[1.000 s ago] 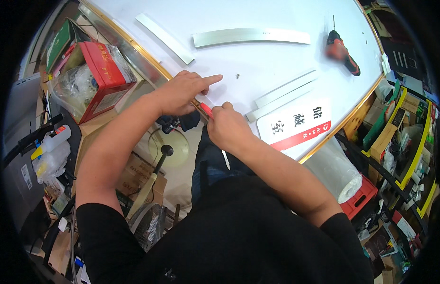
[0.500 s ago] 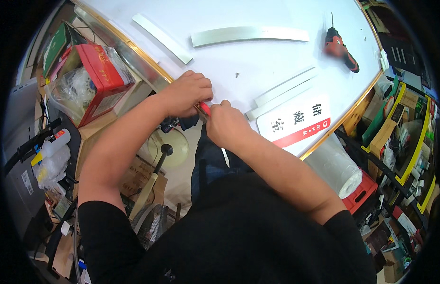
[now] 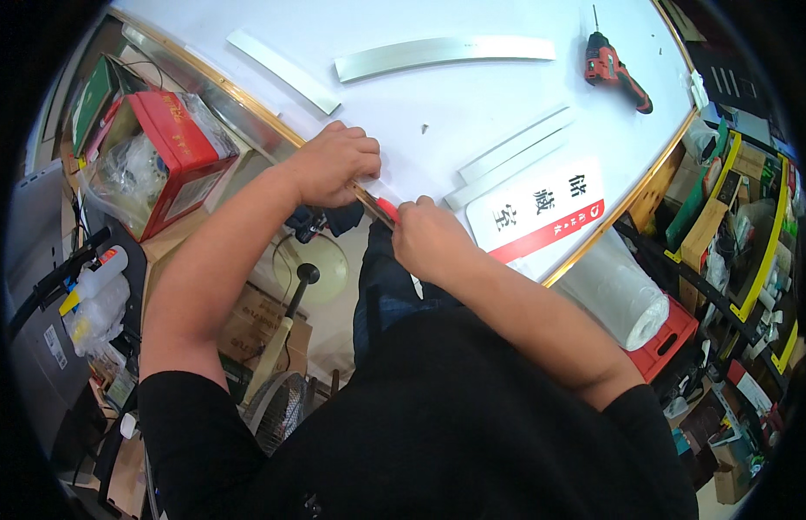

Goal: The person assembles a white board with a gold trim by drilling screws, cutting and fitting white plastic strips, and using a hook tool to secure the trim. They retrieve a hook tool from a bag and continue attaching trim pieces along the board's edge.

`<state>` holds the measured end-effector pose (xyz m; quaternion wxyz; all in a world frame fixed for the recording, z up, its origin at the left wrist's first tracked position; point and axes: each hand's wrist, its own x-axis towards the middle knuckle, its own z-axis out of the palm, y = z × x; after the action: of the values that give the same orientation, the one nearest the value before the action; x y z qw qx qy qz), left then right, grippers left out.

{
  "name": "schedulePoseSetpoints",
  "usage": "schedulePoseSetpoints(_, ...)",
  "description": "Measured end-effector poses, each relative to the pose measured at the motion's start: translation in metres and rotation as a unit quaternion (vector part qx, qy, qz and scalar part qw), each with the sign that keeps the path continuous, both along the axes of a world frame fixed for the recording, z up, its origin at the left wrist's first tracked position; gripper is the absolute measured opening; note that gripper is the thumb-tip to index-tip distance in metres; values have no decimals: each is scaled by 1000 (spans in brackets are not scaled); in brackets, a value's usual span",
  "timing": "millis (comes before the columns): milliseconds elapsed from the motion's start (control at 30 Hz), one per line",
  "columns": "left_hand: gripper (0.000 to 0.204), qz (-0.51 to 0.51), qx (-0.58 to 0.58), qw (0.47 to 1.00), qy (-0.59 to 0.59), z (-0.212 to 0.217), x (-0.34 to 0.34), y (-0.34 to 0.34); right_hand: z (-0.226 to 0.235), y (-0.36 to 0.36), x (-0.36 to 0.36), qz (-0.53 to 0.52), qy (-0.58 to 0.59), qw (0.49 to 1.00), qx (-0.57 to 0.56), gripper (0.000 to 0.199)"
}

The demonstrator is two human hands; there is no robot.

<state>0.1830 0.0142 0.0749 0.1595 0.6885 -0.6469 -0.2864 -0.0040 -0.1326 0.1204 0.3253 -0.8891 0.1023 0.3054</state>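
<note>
My left hand (image 3: 340,163) rests at the table's near corner with its fingers curled, over the gold edge trim. Whatever its fingertips pinch is hidden. Just to its right, my right hand (image 3: 431,238) is closed round a slim red tool (image 3: 386,208), whose kind I cannot make out. The tool's visible end points toward my left hand, by the trim. Below my right hand a small white pointed piece (image 3: 417,287) shows against my dark trousers. Right of the hands lies a white sign plate (image 3: 520,221) with black characters and a red stripe.
On the white table (image 3: 472,100) lie a long silver strip (image 3: 446,57), a shorter strip (image 3: 284,73), thin pale strips (image 3: 514,156) and a red-black cordless drill (image 3: 613,71). A red box (image 3: 182,130) stands left. A plastic film roll (image 3: 624,303) sits below the right edge.
My right hand has drawn away from my left, to the right and slightly nearer me, with the red tool. Less of the white pointed piece shows. My left hand stays at the corner.
</note>
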Motion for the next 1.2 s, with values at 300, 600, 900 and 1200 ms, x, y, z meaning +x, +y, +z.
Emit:
schedulePoseSetpoints(300,28,15,-21,1000,-6,0,-2,0,3,-10,-31,-11,24,1000,-5,24)
schedulePoseSetpoints(600,29,10,-12,1000,-5,2,-2,-1,3,-19,-58,-8,20,1000,-8,22)
schedulePoseSetpoints(900,28,22,8,1000,-21,4,-5,-2,7,-26,-82,-35,22,999,9,18)
schedulePoseSetpoints(1200,30,29,5,1000,-9,5,-5,-1,8,-33,-94,-34,24,999,23,23)
